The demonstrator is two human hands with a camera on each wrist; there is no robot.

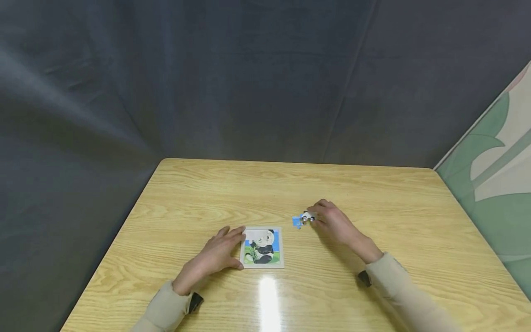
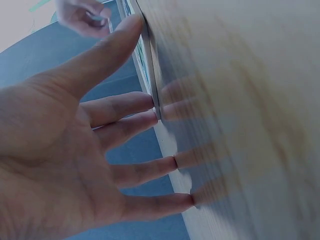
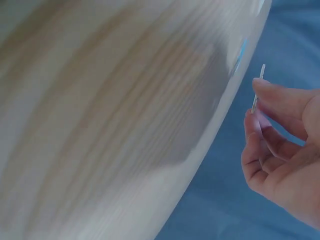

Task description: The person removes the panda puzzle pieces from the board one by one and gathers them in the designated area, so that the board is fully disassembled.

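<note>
A square panda jigsaw puzzle in a pale frame (image 1: 283, 251) lies on the table, its upper-left part bare and pale. My left hand (image 1: 217, 252) is at the frame's left side. In the left wrist view, the thumb and two straight fingers of that hand (image 2: 65, 145) touch the frame's edge, and the other fingertips rest on the tabletop. Right of the puzzle, my right hand (image 1: 335, 224) pinches a black-and-white puzzle piece (image 1: 308, 216) between thumb and fingers. Seen edge-on in the right wrist view, this thin piece (image 3: 262, 73) is held above the table.
A blue puzzle piece (image 1: 296, 222) lies on the wooden table (image 1: 199, 193), just left of the held piece. Dark cloth (image 1: 257, 92) hangs behind the table's far edge. A green-and-white patterned surface (image 1: 498, 184) borders the right side.
</note>
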